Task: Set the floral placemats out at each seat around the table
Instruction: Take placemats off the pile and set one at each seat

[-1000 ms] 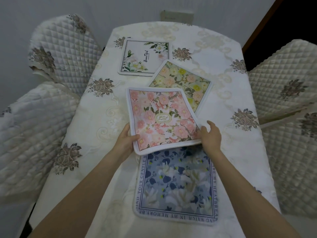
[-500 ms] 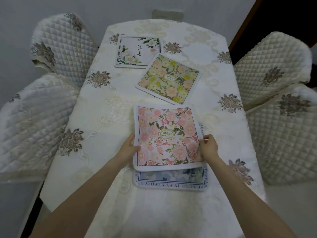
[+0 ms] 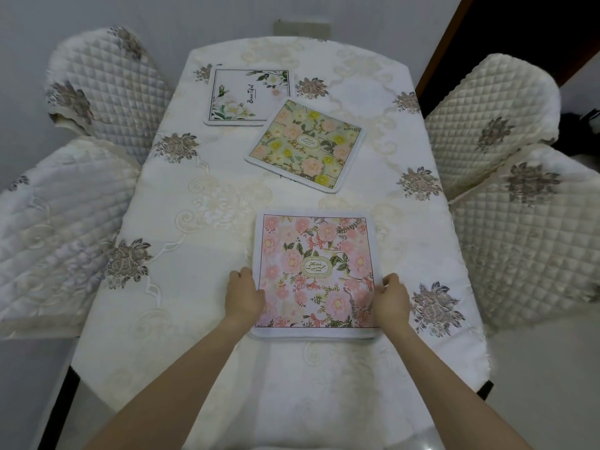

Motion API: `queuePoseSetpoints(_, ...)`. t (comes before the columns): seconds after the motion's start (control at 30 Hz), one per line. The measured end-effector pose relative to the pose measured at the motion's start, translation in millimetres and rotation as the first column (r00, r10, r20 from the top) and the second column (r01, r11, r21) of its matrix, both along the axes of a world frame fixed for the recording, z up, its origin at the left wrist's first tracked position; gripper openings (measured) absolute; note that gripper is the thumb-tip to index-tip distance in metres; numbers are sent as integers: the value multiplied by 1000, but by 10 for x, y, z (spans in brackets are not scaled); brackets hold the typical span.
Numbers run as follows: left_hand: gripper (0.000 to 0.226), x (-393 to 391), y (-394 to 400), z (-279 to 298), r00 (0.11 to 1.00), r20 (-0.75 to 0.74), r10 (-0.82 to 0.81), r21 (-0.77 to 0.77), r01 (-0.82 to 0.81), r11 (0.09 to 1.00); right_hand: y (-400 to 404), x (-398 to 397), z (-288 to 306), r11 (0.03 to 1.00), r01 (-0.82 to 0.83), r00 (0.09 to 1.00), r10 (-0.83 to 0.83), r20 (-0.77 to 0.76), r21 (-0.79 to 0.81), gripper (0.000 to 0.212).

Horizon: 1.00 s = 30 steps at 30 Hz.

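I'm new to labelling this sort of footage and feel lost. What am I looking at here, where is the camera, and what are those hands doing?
The camera sits on a person's head, looking forward and down, so the two bare arms reaching in are the wearer's own. No machine is involved. Below is a table under a cream embroidered tablecloth, with quilted cream chair covers on both sides. Three square placemats lie on it: a white one with green leaves farthest away, a tilted yellow-green floral one in the middle, and a pink floral one nearest. The left hand and right hand grip the pink mat's side edges.
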<state>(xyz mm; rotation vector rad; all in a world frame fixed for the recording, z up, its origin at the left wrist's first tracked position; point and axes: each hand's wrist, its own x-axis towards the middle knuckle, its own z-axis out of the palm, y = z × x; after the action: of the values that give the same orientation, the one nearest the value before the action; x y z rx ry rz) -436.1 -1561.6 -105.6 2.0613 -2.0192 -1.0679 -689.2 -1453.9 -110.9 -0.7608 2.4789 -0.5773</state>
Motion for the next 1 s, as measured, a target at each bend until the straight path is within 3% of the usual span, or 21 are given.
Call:
queuePoseSetpoints(0.1,33,-43,11,12,998,57,14,-15,-13,1000,-30,-19,10,999,-24,1000,24,-5,45,17)
queuePoseSetpoints(0.23,33,-75,7,-10,999,38,36,49,-38,998,-75,-30,-41,996,-58,996,54,67,64,12)
queuePoseSetpoints(0.37,29,-41,-21,-25,996,-39,80,84,-77,994,-97,3,-74,997,-53,998,52,27,63,35)
queuePoseSetpoints(0.5,30,-14,-41,-24,988,-78,135,98,-127,987,-66,-28,-65,994,-77,997,76,19,73,26)
queuePoseSetpoints(0.63,33,-6,-103,-34,969,-144,202,146,-181,973,-112,-121,-35,994,-74,995,68,72,85,30)
queuePoseSetpoints(0.9,35,82,-133,-51,944,-243,224,196,-179,964,-175,-198,45,999,38,962,-42,271,21,12)
queuePoseSetpoints(1.0,38,86,-119,-49,944,-250,217,257,-151,954,-171,-239,38,997,67,962,-74,264,35,20)
